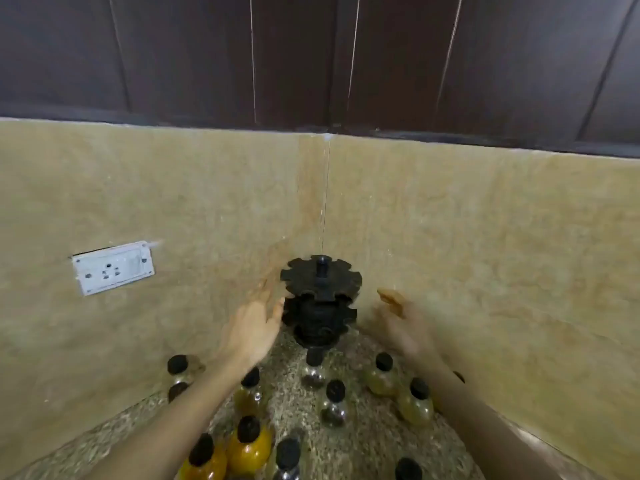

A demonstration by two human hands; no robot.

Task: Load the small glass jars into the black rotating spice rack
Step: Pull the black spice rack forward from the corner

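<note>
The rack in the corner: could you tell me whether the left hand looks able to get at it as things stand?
Probably yes. The left hand is open with its fingertips right at the edge of the rack, and nothing lies between them. The jars stand lower on the counter, out of its way.

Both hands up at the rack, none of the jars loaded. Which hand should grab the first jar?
Probably left. The left hand is sharp and open beside the spice rack, with a black-capped jar just under its wrist. The right hand is motion-blurred, also empty; its nearest jar looks about as close, so the margin is small.
</note>
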